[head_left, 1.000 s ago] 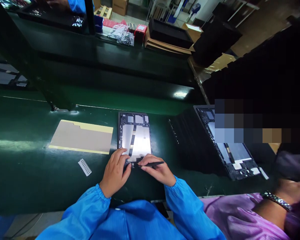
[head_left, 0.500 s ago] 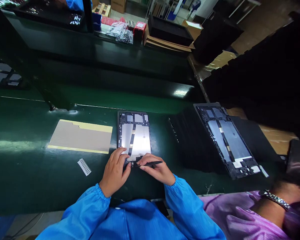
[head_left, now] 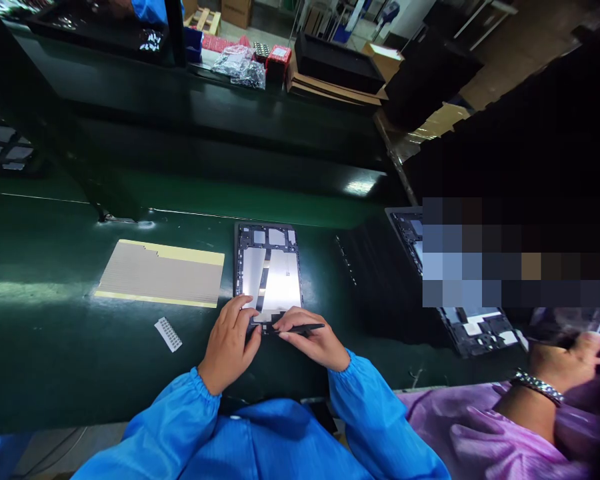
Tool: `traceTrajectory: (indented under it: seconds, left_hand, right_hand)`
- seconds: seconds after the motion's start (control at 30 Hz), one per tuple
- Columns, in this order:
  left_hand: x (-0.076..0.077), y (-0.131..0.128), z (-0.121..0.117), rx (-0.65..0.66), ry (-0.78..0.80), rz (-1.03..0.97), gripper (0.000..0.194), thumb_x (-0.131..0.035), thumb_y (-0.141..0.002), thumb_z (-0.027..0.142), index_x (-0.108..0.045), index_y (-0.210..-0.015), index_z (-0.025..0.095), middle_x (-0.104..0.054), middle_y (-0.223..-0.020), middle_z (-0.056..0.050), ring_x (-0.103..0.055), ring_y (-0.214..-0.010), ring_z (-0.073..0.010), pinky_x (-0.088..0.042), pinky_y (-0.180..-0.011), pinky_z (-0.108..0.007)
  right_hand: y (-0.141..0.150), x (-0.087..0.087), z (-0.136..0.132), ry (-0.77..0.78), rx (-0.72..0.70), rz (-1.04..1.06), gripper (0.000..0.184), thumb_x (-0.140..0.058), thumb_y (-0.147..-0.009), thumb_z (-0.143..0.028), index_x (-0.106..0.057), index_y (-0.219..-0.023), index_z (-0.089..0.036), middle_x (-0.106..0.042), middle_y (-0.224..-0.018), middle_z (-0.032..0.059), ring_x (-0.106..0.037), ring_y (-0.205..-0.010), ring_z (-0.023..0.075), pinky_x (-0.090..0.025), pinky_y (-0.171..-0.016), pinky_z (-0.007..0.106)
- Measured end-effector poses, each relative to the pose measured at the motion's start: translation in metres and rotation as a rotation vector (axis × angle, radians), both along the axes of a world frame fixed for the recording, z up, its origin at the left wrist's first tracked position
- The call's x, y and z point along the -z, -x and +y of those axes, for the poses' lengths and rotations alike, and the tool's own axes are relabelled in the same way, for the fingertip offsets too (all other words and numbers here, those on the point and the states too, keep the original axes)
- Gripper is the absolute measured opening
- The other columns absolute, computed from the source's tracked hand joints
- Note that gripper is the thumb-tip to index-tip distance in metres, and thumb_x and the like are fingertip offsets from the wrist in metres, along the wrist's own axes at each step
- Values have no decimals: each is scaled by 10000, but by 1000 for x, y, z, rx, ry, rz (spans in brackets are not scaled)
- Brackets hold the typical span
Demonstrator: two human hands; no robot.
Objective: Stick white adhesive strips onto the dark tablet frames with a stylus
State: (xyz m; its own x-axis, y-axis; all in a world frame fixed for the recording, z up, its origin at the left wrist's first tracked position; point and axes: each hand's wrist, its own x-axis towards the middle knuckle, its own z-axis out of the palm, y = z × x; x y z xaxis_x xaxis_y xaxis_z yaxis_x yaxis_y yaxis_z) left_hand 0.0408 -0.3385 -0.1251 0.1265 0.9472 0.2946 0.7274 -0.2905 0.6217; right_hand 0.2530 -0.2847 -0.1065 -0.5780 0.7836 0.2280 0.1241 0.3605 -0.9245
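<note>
An open tablet frame point(head_left: 269, 267) lies on the green bench point(head_left: 55, 333), its silver inner plate showing. My left hand point(head_left: 229, 347) rests on the frame's near left corner, fingers curled and pressing on it. My right hand point(head_left: 314, 341) is pinched on a thin black tool point(head_left: 300, 327) that lies across the frame's near edge, tip pointing left toward my left fingers. Both sleeves are blue.
A tan sheet with yellow edges point(head_left: 161, 273) lies left of the frame, a small white strip point(head_left: 169, 334) near it. To the right lies a black mat point(head_left: 380, 287) with a second tablet frame point(head_left: 480, 327). A co-worker's hand with a wristwatch point(head_left: 555, 370) is at lower right. Boxes and trays point(head_left: 337, 70) stand behind.
My hands have hardly moved on the frame's near edge. The co-worker's hand has risen at the lower right.
</note>
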Motion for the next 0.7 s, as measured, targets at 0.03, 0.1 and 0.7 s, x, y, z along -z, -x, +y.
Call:
traceTrajectory:
  seconds: [0.03,0.1,0.7]
  left_hand:
    - [0,0,0,-2,1,-1,162,-523,-945,182,-545,-1103,210,-585,-1292,-113,-547,-1271,-280,-507,-1044,-468]
    - [0,0,0,-1,5,-4,164,-523,-946,185,-547,-1106,212,-584,-1295,-116,-547,-1271,-282,-510,-1039,-472]
    - [1,0,-1,4,18,7,177,-525,-943,184,-539,-1116,219,-575,-1305,-112,-541,-1279,-287,-508,-1043,-482]
  right_hand:
    - [0,0,0,10,4,9,38,-680,-942,-222,-697,-975,-214,-750,-914,79,-730,-855,191,-613,-788,349]
    - [-1,1,0,22,8,22,36,-687,-938,-219,-701,-971,-215,-747,-909,77,-731,-856,189,-611,-790,349]
    - [0,0,2,42,-22,32,26,-681,-943,-225,-699,-957,-211,-757,-922,77,-736,-863,190,-607,-793,345]
